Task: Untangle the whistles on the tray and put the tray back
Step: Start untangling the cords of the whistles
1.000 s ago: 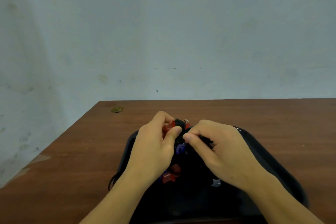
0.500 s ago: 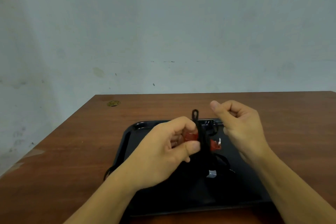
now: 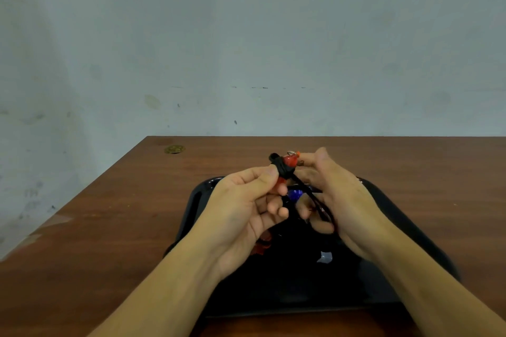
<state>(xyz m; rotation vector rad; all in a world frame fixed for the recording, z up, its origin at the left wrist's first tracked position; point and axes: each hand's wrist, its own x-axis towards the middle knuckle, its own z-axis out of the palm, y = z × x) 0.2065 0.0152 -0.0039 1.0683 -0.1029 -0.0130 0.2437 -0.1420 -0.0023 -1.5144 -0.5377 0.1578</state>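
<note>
Dim, soft, perhaps slightly blurred.

Both forearms run out past the bottom edge. The left hand (image 3: 243, 210) covers most of a red whistle (image 3: 261, 246) on the tray (image 3: 197, 200), the right hand (image 3: 339, 200) hides where the cord (image 3: 315, 200) ends, and black cords vanish against the tray's floor

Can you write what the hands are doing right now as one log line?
left hand: pinches red whistle | right hand: holds black cord | tray: on table | whistles: not yet untangled
</note>
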